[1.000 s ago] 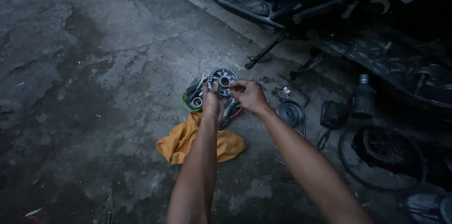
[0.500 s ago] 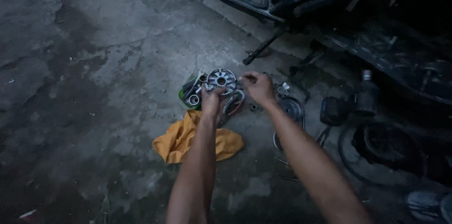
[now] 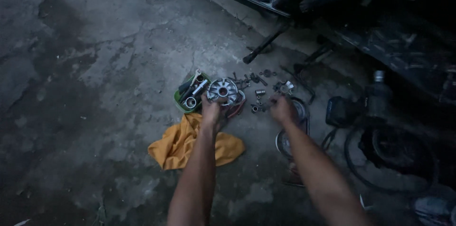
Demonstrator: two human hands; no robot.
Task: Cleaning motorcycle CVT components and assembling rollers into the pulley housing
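Observation:
My left hand (image 3: 212,110) holds a round silver metal disc with ribs and a centre hole (image 3: 223,90) above the concrete floor. My right hand (image 3: 281,109) is off the disc, to its right, fingers curled; whether it holds a small part I cannot tell. It hovers over small metal rollers and bolts (image 3: 257,100) scattered on the floor. A green tray with wrenches and sockets (image 3: 190,94) sits just left of the disc. An orange rag (image 3: 183,143) lies under my left forearm.
A motorbike (image 3: 342,12) stands at the top right on its side stand (image 3: 263,44). A dark belt and round parts (image 3: 389,154) lie at the right, with a dark cylinder (image 3: 377,93) and a black box (image 3: 339,111). Cracked concrete (image 3: 85,64) spreads to the left.
My right hand has let go of the disc and moved right, over the small parts. My left hand still holds the disc. The view has shifted slightly.

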